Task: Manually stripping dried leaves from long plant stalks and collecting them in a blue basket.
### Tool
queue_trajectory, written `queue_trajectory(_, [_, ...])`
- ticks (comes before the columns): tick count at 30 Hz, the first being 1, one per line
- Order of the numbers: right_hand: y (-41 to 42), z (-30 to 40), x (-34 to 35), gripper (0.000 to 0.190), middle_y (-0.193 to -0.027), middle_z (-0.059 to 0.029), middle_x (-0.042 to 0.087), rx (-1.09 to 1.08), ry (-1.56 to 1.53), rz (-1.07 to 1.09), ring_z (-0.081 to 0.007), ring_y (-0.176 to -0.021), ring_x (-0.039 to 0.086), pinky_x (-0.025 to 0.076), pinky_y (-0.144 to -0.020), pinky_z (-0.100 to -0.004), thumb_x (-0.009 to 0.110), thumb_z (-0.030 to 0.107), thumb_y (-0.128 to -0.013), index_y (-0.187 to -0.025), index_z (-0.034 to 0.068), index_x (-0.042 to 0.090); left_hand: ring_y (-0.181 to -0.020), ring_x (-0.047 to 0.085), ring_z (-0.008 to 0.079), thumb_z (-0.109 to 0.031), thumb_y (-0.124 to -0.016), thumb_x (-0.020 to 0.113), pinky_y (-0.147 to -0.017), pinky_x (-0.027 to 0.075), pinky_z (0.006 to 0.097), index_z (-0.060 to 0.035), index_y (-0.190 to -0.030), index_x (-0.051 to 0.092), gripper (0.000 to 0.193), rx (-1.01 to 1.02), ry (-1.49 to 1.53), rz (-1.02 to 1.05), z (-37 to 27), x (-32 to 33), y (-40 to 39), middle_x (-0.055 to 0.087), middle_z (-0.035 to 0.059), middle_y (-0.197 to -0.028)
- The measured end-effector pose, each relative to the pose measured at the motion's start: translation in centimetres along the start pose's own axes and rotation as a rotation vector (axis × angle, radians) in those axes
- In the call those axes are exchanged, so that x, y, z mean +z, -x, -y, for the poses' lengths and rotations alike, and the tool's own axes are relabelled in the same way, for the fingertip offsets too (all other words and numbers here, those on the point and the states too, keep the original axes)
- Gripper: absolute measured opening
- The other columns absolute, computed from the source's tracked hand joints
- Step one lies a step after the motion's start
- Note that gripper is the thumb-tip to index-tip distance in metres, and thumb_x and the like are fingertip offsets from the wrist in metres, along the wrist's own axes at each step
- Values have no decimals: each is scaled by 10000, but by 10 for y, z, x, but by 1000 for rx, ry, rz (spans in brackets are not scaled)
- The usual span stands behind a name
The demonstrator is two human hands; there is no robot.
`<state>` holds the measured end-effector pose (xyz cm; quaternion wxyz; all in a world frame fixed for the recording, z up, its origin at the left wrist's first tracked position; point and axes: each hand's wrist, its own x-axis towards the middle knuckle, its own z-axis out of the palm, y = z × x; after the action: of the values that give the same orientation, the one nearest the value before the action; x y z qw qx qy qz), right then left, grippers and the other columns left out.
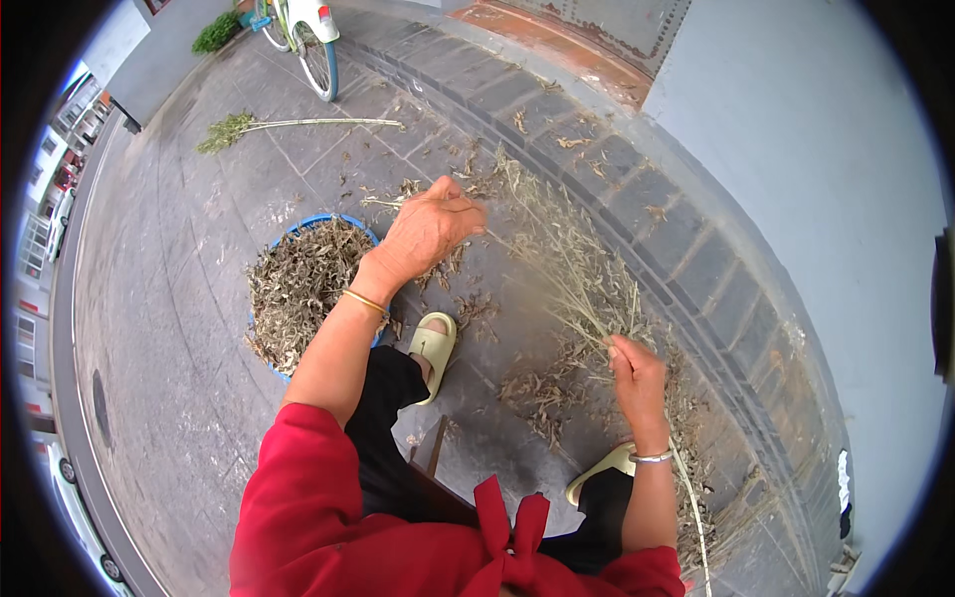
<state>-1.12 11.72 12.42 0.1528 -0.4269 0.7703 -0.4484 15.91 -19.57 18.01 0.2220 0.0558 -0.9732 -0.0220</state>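
Note:
My right hand (638, 377) grips a dried plant stalk (690, 485); its leafy, branching part (571, 261) spreads up and left from my fist, and the bare stem runs down past my wrist. My left hand (440, 220), its fingers closed near the tip of a thin twig of that plant, is above the paving. Whether a leaf is also between those fingers cannot be told. Beside my left forearm stands a blue round basin (323, 218), heaped with dry, curled leaves (310, 280).
Loose dry leaves (545, 395) litter the paving between my sandalled feet. A bundle of leafy stalks (321, 122) lies ahead, near a parked bicycle (317, 60). A low stone step (634, 186) and a grey wall (776, 149) run along the right. More stalks (746, 515) lie lower right.

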Motion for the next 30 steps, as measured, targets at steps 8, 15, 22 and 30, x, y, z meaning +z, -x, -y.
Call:
queue_trajectory(8, [-3,1,-3,195,-781,-125,638,24,-22,32,-192,-652,604,472,-628,-303,575,39,-865,-1043,-6,640,-835,559,274,-89,-797,586,-636,490,375,-51,-855,531,89,-58,-28,70,-6,17,3,557,82,-783])
queue_trajectory(15, [5,12,7,177,-785,-75,666,-14,-102,40,-107,-604,561,457,-574,-246,583,47,-878,-1028,-12,655,-724,577,371,-116,-832,556,-607,464,455,-23,-839,507,105,-301,36,-11,-14,51,-4,543,155,-719])
queue_trajectory(22, [11,21,-8,179,-730,-59,628,50,-135,62,-111,-594,549,436,-558,-261,573,47,-885,-1041,-7,642,-557,423,89,-219,-908,423,-499,357,267,-23,-838,578,259,-1223,980,-665,79,43,16,476,-6,-640])
queue_trajectory(30, [-4,13,-29,197,-637,47,494,323,-480,59,-43,-572,418,311,-509,-202,564,166,-927,-999,17,671,-646,412,65,-263,-950,538,-585,373,232,-29,-898,598,247,-758,970,-416,-8,26,-24,469,-44,-677])
